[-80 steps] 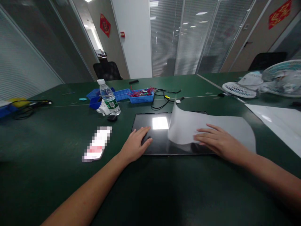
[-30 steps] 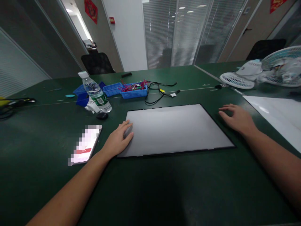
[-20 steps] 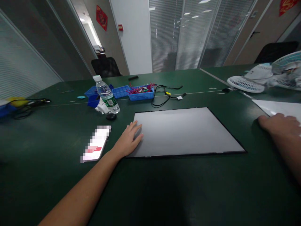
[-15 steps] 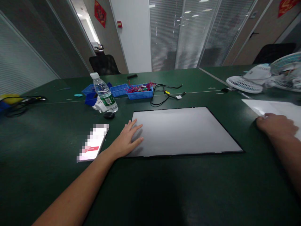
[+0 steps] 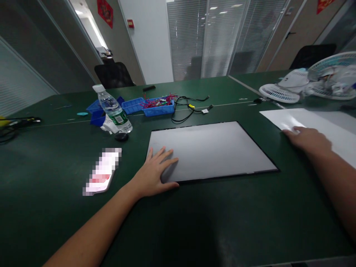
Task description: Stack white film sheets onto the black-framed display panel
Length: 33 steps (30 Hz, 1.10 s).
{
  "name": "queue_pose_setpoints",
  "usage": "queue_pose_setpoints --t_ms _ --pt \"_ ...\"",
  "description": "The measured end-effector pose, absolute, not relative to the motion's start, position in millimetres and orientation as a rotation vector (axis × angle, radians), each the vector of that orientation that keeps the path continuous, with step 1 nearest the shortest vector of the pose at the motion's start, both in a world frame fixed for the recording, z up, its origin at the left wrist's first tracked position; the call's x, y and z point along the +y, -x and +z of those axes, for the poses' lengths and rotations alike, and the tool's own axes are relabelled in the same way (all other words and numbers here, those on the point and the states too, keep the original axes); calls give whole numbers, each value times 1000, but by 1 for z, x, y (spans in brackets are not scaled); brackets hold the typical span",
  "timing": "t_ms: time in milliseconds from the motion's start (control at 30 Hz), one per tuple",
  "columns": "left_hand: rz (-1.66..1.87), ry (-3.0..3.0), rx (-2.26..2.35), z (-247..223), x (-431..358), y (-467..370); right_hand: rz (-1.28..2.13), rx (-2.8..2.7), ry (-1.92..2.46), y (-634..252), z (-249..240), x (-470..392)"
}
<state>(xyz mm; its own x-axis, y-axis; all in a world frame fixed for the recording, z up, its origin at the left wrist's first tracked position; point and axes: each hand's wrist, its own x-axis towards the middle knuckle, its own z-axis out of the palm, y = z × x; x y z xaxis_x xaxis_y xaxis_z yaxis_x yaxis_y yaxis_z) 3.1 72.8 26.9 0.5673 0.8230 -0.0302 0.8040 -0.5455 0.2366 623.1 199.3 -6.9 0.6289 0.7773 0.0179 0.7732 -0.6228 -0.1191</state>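
Observation:
My left hand lies with its fingers spread over the near left corner of a flat grey-white panel with a thin black border, which resembles a screen backlight. Its thumb reaches along the panel's near edge. At the right, my right hand grips the near left edge of a large white sheet, thumb on top and the other fingers mostly hidden beneath. The sheet is glossy and apart from the panel. A phone with a lit, blurred screen rests to the left of my left hand.
Beyond the panel are a blue basket of red wires and black cables. A water bottle and black mouse stand at back left. White fan parts lie at far right on the green table.
My right hand and the white sheet have moved left, closer to the panel. My left hand has slid right and nearer, its thumb now by the panel's near edge. The view has shifted slightly.

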Motion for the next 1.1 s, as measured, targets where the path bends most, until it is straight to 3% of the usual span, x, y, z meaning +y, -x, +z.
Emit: queue_pose_setpoints --t_ms 367,567,767,867,1100 --pt "108 -2539 1385 30 73 -5 -49 -1314 2729 -608 5 188" --pt "177 -2558 1337 37 75 4 -281 -1254 2684 -619 27 184" --pt "361 -2494 1641 22 90 23 -337 -1627 2533 -561 64 159" --pt "356 -2432 1834 11 98 33 -275 -1927 2311 -493 66 128" --pt "203 -2338 1941 0 103 43 -83 -2568 1313 -390 22 78"
